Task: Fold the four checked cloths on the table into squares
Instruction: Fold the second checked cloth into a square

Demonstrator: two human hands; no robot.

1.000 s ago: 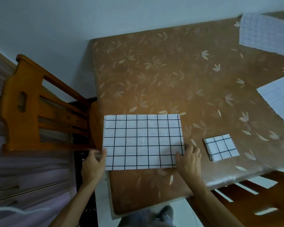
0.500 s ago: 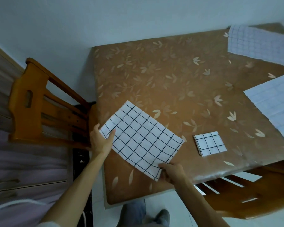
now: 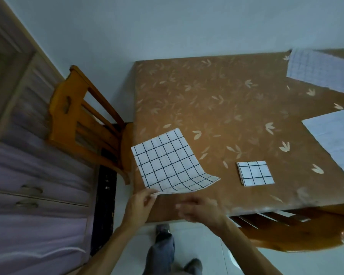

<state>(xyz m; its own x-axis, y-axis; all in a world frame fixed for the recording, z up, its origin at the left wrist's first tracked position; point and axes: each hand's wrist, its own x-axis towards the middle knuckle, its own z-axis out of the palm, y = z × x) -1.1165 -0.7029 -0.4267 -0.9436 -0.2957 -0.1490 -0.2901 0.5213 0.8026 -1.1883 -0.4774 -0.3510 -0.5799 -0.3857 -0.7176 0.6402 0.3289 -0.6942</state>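
Note:
A white cloth with black checks [image 3: 167, 163] lies partly folded near the table's front left corner, its near edge lifted and curled. My left hand [image 3: 140, 205] pinches that cloth's near left corner. My right hand [image 3: 199, 210] hovers blurred just below the cloth's near edge, fingers apart, holding nothing. A small folded checked square [image 3: 254, 173] rests to the right. Two unfolded checked cloths lie at the right: one at the far corner [image 3: 322, 70], one at the right edge [image 3: 338, 139].
The brown table with a leaf pattern [image 3: 216, 100] stands against a pale wall. A wooden chair [image 3: 83, 120] sits at its left side, another chair [image 3: 298, 231] at the near right. A drawer cabinet [image 3: 28, 175] stands at the left. My feet show on the floor below.
The cloth has turned and shifted left on the table. My left hand came down to the near corner; my right hand let go of the cloth and moved off it.

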